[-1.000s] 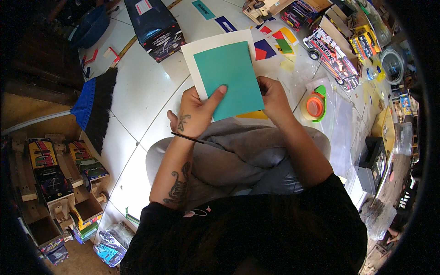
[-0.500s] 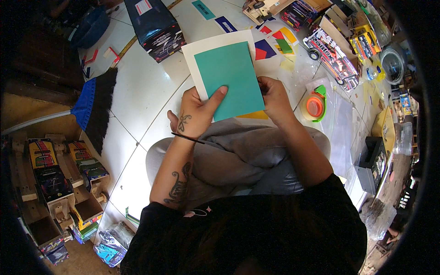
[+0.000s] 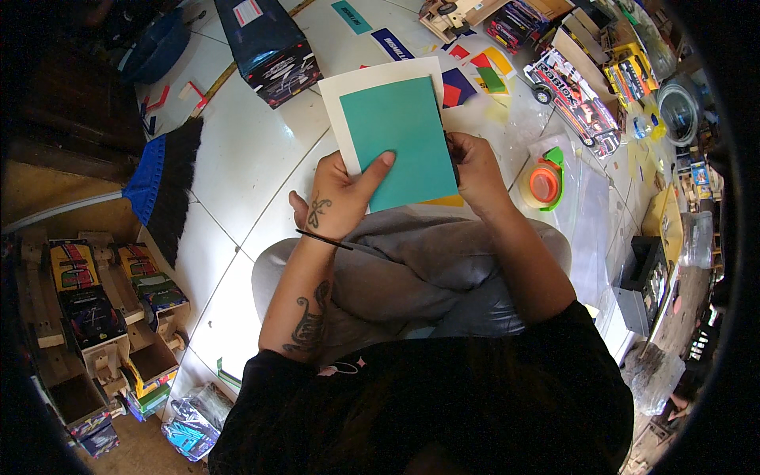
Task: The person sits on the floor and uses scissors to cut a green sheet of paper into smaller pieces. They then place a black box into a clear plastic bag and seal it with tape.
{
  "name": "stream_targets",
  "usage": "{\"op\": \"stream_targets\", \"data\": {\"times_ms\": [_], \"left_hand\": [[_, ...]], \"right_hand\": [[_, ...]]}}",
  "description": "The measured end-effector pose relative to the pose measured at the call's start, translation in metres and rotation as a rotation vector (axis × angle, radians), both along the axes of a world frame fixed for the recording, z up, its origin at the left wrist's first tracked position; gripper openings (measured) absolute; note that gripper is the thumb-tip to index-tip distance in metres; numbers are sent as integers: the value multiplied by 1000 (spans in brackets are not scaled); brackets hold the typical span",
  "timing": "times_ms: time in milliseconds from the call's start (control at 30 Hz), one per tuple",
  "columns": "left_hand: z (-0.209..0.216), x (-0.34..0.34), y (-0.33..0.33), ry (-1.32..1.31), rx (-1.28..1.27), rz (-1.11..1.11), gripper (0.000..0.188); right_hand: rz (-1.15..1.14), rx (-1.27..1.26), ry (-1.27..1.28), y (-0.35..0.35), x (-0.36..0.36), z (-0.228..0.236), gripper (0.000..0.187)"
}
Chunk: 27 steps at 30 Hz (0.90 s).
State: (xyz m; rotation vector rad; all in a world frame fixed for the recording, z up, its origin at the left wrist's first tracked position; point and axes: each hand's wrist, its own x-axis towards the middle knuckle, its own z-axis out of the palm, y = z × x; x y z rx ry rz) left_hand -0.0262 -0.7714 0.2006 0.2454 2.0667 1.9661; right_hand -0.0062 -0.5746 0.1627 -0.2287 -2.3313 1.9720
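Observation:
A teal sheet (image 3: 402, 119) lies over a larger off-white sheet (image 3: 332, 99), both held up above my lap. My left hand (image 3: 346, 186) grips them at the lower left, its thumb pressed on the teal face and the other fingers behind. At the right edge my right hand (image 3: 477, 170) is closed, fingers bent together. Something small and dark shows at its fingertips, mostly hidden by the fingers and the sheet. A bit of yellow (image 3: 450, 201) peeks out below the teal sheet.
A tape roll in a green dispenser (image 3: 545, 184) lies right of my knee, on clear plastic. Beyond are cut coloured stickers (image 3: 491, 77), a toy truck (image 3: 571, 103) and a dark box (image 3: 273, 59). To the left are a blue broom (image 3: 146, 178) and wooden toy trucks (image 3: 91, 309).
Both sheets have shifted slightly to the right and toward me. My right hand has moved a little while staying at the right edge; my left hand keeps its grip.

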Motion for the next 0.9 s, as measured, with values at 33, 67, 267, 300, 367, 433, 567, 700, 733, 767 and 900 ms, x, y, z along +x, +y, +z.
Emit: {"op": "stream_targets", "data": {"times_ms": [33,67,267,300,367,433,567,700,733,767,900], "left_hand": [[0,0,0,-15,-7,-4,27],[0,0,0,-17,1,-17,25],[0,-2,-2,27,3,19,32],[1,-3,-5,8,27,47,32],[7,-11,-18,-31,77,103,33],[14,-20,-32,-40,34,-1,34],[12,-23,-40,-100,-164,-261,34],[5,-23,-35,-159,-258,-397,36],[4,-26,-35,-192,-212,-344,36],[4,-28,-35,-225,-166,-291,37],[6,-29,-30,-347,765,-145,57]], "right_hand": [[12,-27,33,-1,0,-3,19],[-5,-25,-5,-2,0,-6,19],[201,232,-7,5,-4,18,26],[390,361,-142,17,-5,32,26],[700,674,-221,41,-4,58,36],[829,554,-253,60,-2,72,39],[164,-160,191,51,-1,52,48],[126,-146,68,22,0,28,49],[109,-203,-25,17,-1,26,49],[57,-221,23,14,-1,26,48],[-171,-373,192,7,-3,26,47]]}}
